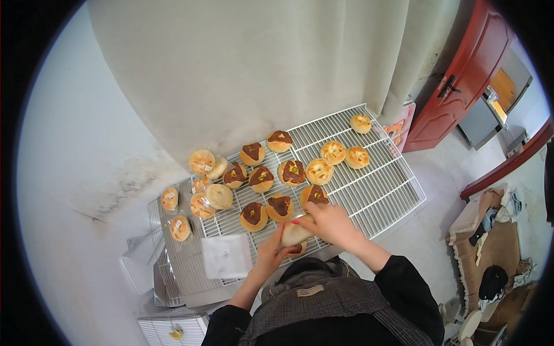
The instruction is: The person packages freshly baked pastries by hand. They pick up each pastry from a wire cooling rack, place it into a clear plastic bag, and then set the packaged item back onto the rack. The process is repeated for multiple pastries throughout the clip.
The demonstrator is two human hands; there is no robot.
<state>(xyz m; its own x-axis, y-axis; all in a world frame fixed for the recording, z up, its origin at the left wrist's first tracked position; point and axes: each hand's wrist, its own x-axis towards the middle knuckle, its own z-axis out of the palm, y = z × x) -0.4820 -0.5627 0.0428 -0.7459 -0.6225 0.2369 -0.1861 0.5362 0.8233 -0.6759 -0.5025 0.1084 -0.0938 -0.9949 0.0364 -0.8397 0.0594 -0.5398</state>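
Note:
Both hands close round a pale bun (296,233) at the near edge of the white wire rack (378,190). My left hand (268,251) grips its left side; my right hand (333,224) grips it from the upper right. Whether a clear bag is round this bun I cannot tell. Just beyond my fingers sit buns with a dark brown topping, one (280,206) at the left and another (315,196) partly behind my right hand. A further brown-topped bun (298,250) shows only partly under my hands. Left of my left hand lies a stack of clear plastic bags (226,256).
Golden buns (333,152) stand toward the rack's right. Several bagged buns (219,196) are piled at its left end, and more (180,228) lie on a lower rack (173,262). A curtain (259,63) hangs behind. At the right are a red door (461,75) and a brown sofa (479,248).

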